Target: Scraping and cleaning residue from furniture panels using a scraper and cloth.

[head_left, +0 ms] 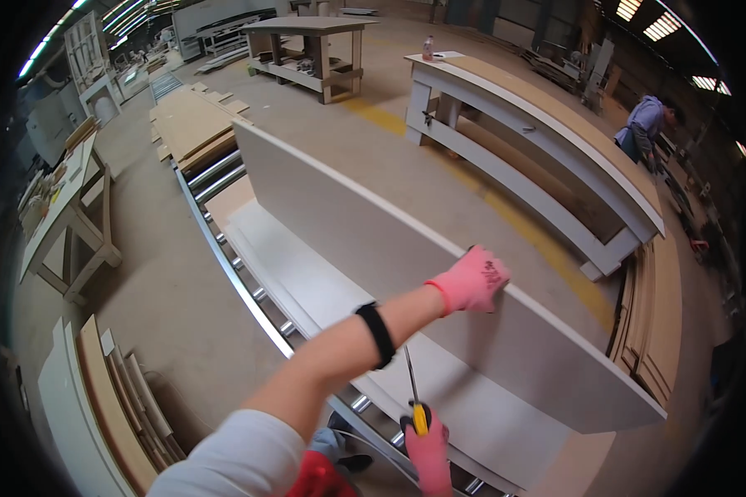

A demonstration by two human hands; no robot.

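Observation:
A long pale grey-white panel [348, 224] stands on its edge on top of flat white panels [298, 269], which lie stacked on a roller conveyor [249, 277]. My left hand [477, 280], in a pink glove, is closed over the upright panel's top edge. Lower down, near the conveyor's close side, my right hand [429, 455], also pink-gloved, grips a screwdriver [421, 419] by its yellow and black handle. The screwdriver's thin metal shaft points up and away; my left forearm passes close to its tip, and I cannot tell whether the tip touches anything.
Beyond the upright panel is a long workbench [539, 95] with a bottle [428, 48] on it. Brown boards [195, 124] lie farther along the conveyor. Panels [83, 406] lean at lower left, near a wooden table [70, 207]. A person [651, 124] bends over at far right.

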